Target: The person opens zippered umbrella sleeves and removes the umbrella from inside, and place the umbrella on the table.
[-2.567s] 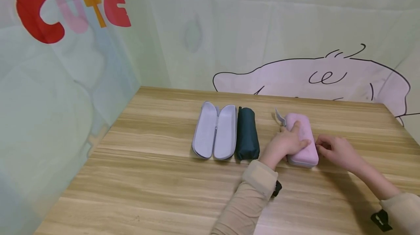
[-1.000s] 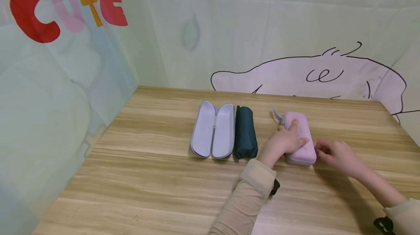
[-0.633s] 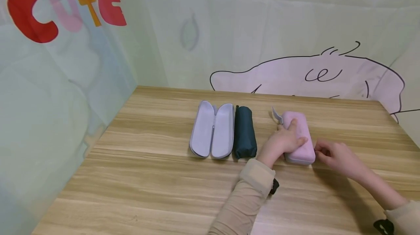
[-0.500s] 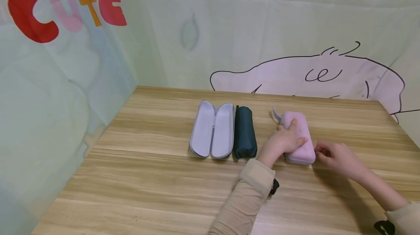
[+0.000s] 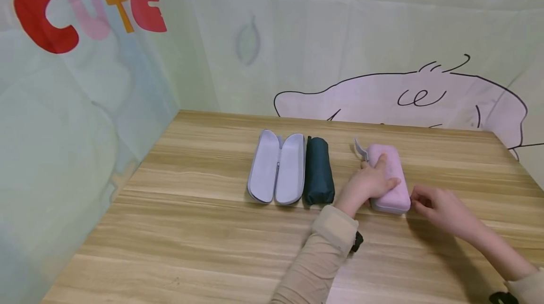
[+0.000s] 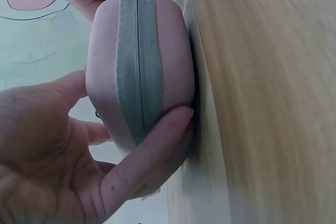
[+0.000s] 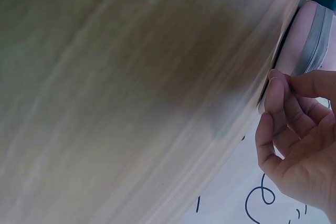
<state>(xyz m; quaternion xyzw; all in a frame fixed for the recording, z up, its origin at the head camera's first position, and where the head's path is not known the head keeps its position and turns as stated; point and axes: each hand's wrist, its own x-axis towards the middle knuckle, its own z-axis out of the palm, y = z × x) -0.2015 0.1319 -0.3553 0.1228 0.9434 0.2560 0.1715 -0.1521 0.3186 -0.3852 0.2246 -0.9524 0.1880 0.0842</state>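
A pink zippered hard case (image 5: 393, 172) with a grey zip band (image 6: 139, 66) lies on the wooden table. My left hand (image 5: 369, 183) grips it from the left, thumb and fingers spread over its top and side. At the case's right side is my right hand (image 5: 442, 209), thumb and forefinger tips pinched together right at the zip band. What they pinch is mostly hidden, a small dark bit like a zip pull. A grey strap (image 5: 361, 149) sticks out from the case's far left. Left of my hands lies a dark teal folded umbrella (image 5: 319, 172).
An unfolded glasses case (image 5: 290, 169) with a pale lilac lining lies just left of the umbrella. A printed cloth backdrop (image 5: 314, 44) rises behind the wooden table (image 5: 191, 247) and along its left side.
My right hand has slid slightly toward me along the case's right side. The left hand keeps its grip, and the case stays in place. The view shifts a little.
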